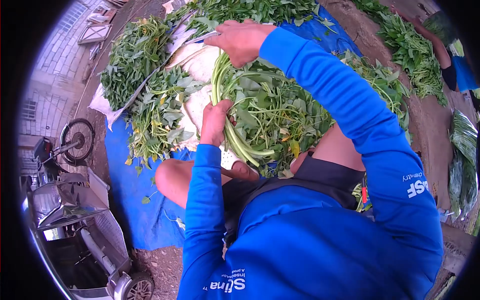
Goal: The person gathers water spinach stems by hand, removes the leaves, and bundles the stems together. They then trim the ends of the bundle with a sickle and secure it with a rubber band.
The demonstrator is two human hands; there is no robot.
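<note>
My left hand (216, 122) is closed around a bunch of long pale-green stems (240, 145), which look like water spinach. The cut ends of the stems point down toward my lap. Above it, my right hand (242, 42) is bent over the upper part of the bunch with its fingers curled. What sits between those fingers is hidden or too thin to make out. Under and beside the bunch lies a loose heap of leafy greens (280, 112). A whitish sack (192, 107) is spread beneath the hands.
A blue tarp (125, 200) lies under my bent legs. More greens are piled at the left (135, 60) and along the right (415, 60). A motorcycle with a sidecar (80, 220) stands at the left. Another person's arm (432, 45) shows at the far right, near plastic-wrapped greens (462, 165).
</note>
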